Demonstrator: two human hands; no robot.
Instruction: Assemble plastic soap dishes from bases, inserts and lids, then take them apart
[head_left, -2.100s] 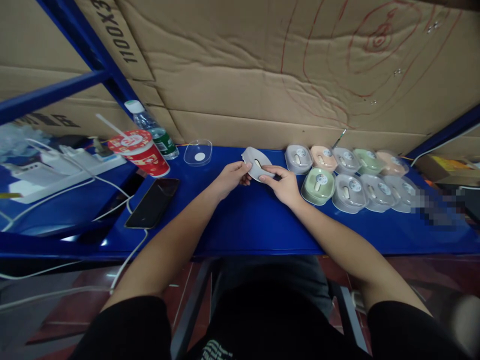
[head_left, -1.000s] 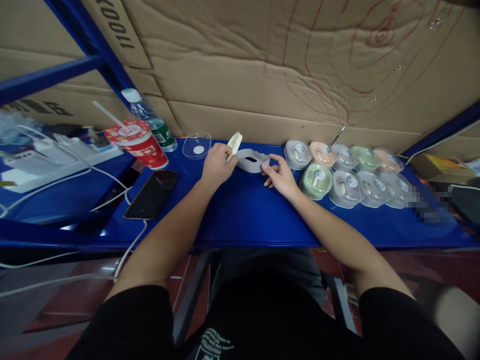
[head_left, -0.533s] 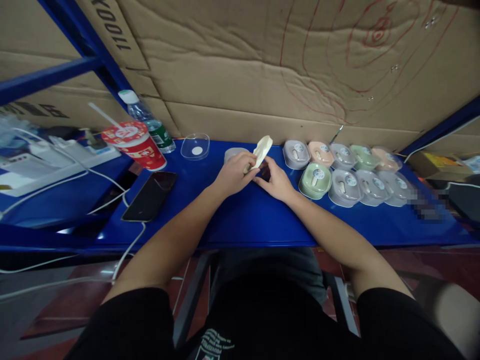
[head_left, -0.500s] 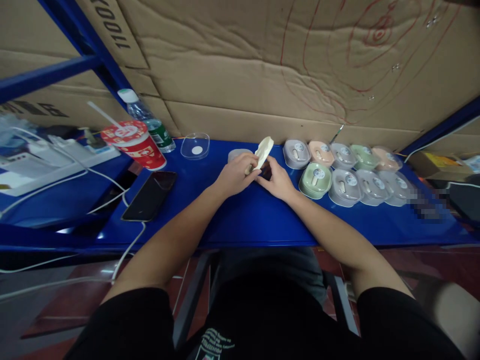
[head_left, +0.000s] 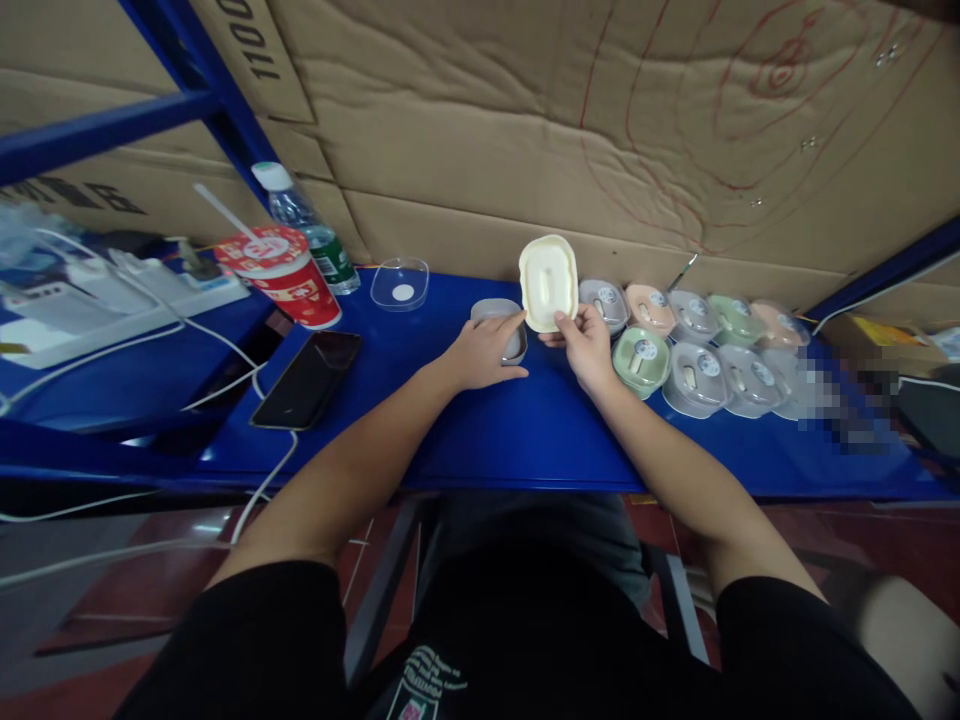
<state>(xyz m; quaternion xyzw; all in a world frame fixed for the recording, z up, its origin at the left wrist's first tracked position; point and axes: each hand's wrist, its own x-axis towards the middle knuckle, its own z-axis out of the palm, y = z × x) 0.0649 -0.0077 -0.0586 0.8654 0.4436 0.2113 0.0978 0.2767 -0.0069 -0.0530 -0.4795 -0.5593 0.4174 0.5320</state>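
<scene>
My right hand (head_left: 586, 343) pinches the lower edge of a cream-coloured plastic tray (head_left: 548, 282) and holds it upright above the blue shelf (head_left: 517, 440). My left hand (head_left: 484, 352) is curled round a grey plastic box (head_left: 497, 325) that rests on the shelf just left of the tray. Right of my hands lie several lidded boxes (head_left: 694, 345) in grey, green and peach, in two rows.
A clear lid (head_left: 400, 283) lies at the back of the shelf. Further left are a black phone (head_left: 307, 365) on a white cable, a red paper cup (head_left: 281, 276) with a straw and a water bottle (head_left: 307, 230). Cardboard (head_left: 600, 130) forms the back wall.
The cream tray was in my left hand; now my right hand holds it raised and facing me. My left hand has dropped onto the grey box.
</scene>
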